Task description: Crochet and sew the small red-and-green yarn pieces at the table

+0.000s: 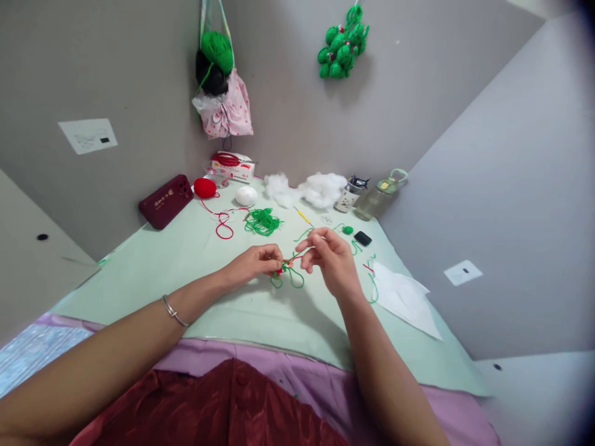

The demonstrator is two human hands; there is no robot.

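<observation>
Between the thumb and fingers of my left hand (258, 262), a small red and green yarn piece (279, 271) is pinched, partly covered by the fingertips. Loose green loops (296, 280) hang from it just above the table. My right hand (331, 255) is closed at the fingertips, a little right of and above the piece. A green yarn strand (294, 254) runs up to those fingers from the piece, and a short red strand shows beside it. A tangle of green yarn (263, 222) lies beyond my left hand. Farther back is a yellow-handled crochet hook (304, 215).
At the back stand a red yarn ball (205, 188), a white ball (246, 196), white stuffing (323, 189), a pen cup (348, 199) and a bottle (377, 199). A dark red phone (166, 201) leans left. White paper (404, 296) lies right, near a black object (362, 238).
</observation>
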